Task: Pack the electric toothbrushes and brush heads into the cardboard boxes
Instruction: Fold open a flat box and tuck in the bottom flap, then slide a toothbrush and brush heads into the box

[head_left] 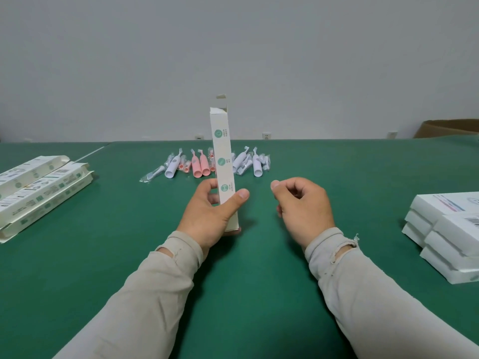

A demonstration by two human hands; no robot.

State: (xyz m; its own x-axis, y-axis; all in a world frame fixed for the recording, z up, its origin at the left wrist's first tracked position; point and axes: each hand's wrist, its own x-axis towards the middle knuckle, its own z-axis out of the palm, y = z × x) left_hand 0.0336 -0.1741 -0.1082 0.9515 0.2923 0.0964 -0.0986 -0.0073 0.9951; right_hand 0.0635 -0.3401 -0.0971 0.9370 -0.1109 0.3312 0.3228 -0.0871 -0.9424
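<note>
at the centre of the frame, my left hand (216, 211) has its grip wrapped round the lower part of a tall narrow cardboard box (223, 161), thumb across the front, fingers behind. the box stands upright, leaning slightly, its foot at or just above the green counter (259, 294); i cannot tell if it touches. top flap is up, mouth open. my right hand (303, 203) hovers just right of it, fingers loosely curled, holding nothing.

behind the box, mid-frame: pink toothbrushes (200, 165) and white toothbrushes (255, 164) lie in a loose row, with brush heads (151, 174) sealed in clear crinkly wrappers among them. none is in the box as far as i can see.

risks, as i judge them: the box is thin card and top-heavy when held low, so it could tip or buckle if i squeeze. the raised flap could fold inward and block the mouth. smooth rounded handles may roll when i reach. slippery wrappers could snag on the mouth's edge.

left edge: flat unfolded cartons (39, 187), matte cream with green print. right edge: stacked white boxes (445, 234), crisp corners, barcode label.
</note>
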